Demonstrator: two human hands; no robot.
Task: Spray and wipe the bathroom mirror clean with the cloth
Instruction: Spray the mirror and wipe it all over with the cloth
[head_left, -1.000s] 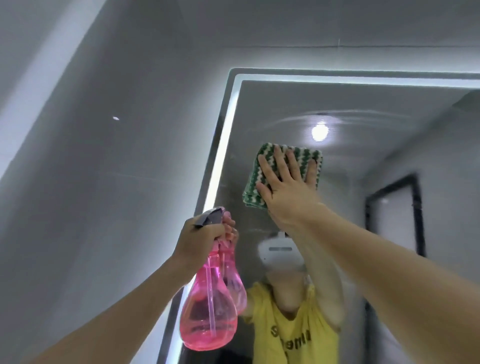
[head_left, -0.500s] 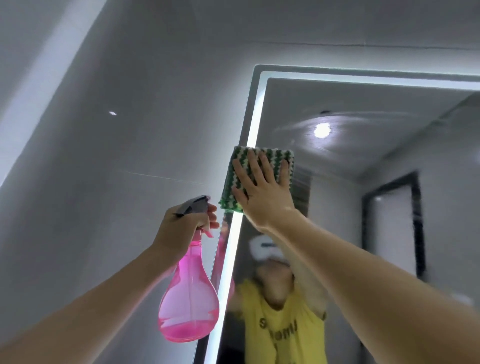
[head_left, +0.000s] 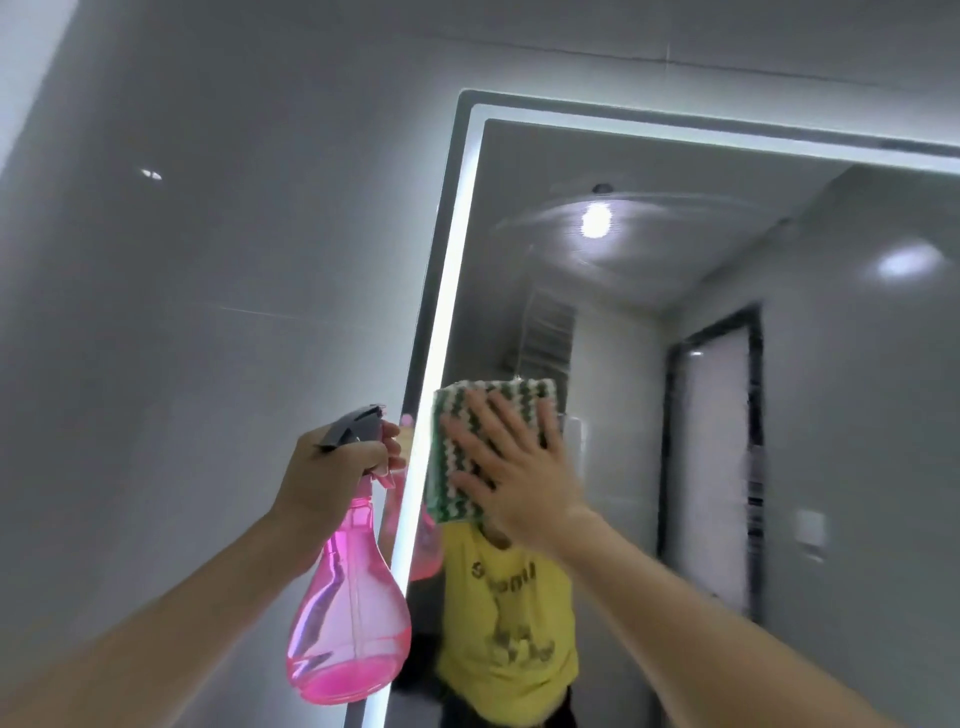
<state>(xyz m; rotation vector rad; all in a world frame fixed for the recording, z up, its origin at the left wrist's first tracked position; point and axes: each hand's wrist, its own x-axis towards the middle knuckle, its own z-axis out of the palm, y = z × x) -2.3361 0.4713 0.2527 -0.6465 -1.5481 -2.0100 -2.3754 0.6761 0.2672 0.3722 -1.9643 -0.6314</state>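
Pressing flat against the mirror (head_left: 649, 322), the right hand (head_left: 511, 462) spreads its straight fingers over the cloth (head_left: 452, 467), a folded pad with green and white zigzag stripes. The cloth sits low on the glass, just inside the lit strip (head_left: 441, 338) that runs down the mirror's left edge and across its top. Its left edge and upper corner show beyond the fingers; the palm hides its lower right part.

Just left of that strip, the left hand (head_left: 332, 467) grips the neck of a spray bottle (head_left: 348, 623), its fingers curled round the grey trigger head (head_left: 358, 423). The bottle is clear pink and pear-shaped, hangs roughly upright, and holds a shallow layer of pink liquid at the bottom. Whether its nozzle touches the mirror frame is hard to tell from this angle; it looks close beside it.

Faint curved smears cross the glass high up, near the reflected ceiling light (head_left: 596, 220). Below the cloth the mirror shows a person in a yellow shirt (head_left: 509, 623) with dark lettering, blurred. Farther right in the reflection stands a dark-framed doorway (head_left: 714, 467). A grey tiled wall (head_left: 208, 260) fills the view left of the mirror.
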